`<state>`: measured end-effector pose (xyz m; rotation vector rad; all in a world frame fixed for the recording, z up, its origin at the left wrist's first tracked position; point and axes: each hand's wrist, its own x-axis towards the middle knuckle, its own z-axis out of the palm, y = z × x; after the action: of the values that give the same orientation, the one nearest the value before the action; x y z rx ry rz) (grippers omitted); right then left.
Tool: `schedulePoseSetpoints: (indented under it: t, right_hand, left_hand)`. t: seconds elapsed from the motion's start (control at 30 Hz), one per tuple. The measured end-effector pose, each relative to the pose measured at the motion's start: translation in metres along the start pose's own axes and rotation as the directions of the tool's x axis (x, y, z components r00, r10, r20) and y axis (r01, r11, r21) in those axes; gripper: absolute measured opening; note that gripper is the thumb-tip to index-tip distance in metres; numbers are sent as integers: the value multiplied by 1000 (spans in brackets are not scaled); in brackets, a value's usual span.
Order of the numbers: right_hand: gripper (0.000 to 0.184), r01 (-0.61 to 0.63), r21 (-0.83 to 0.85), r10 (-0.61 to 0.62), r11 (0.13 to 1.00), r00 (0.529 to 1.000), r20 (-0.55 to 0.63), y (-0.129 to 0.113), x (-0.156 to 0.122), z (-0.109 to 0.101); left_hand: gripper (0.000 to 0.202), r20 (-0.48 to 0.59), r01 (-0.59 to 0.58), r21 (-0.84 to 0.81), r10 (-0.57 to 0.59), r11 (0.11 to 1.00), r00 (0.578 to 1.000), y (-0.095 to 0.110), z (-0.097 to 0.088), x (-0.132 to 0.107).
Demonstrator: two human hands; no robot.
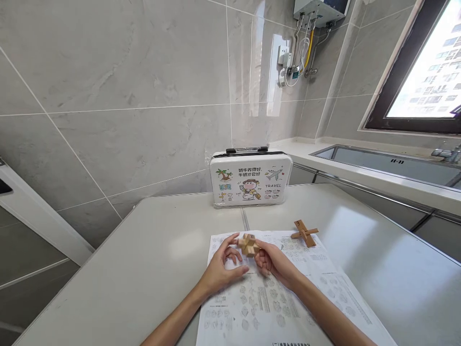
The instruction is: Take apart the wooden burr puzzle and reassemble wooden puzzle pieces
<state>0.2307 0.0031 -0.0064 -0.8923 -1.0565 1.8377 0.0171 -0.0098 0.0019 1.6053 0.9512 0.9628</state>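
A small wooden interlocking puzzle (248,244) is held above a printed instruction sheet (266,302) on the white table (144,269). My left hand (222,267) pinches the puzzle's left side with curled fingers. My right hand (272,261) grips its right side, fingers wrapped under it. A second wooden piece, a cross of two sticks (304,233), lies on the sheet's far right corner, apart from both hands.
A white tin case with cartoon travel pictures (250,179) stands at the table's far edge against the grey tiled wall. A steel sink (389,163) with a tap is set in the counter at right, below a window. A water heater with pipes hangs up high.
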Motion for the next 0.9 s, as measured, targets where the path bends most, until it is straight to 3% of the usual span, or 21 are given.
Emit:
schedulePoseSetpoints:
  t: [0.07,0.17,0.33,0.53,0.9]
  right_hand:
    - [40,9,194,8,981,996,-87,-1,5,-8]
    - [32,120,418,-39,900,980,-196,-2,11,-24]
    - [23,269,590,-43,761,929,-368,1,19,-49]
    - [14,308,674,4,671,908,-419,5,21,-58]
    - [21,343,677,24,651,882,-470,-1,19,-55]
  left_hand:
    - [72,-67,11,-32,-13,999,998,-2,-1,2]
    - [53,-113,47,-62,-53,997,992,-2,-2,4]
    - [43,-87,105,-31,-108,994,990,0,-3,2]
    - [39,-79,144,5,-143,990,986,3,-2,2]
    - [39,-76,170,65,-165,983,983,9,-3,2]
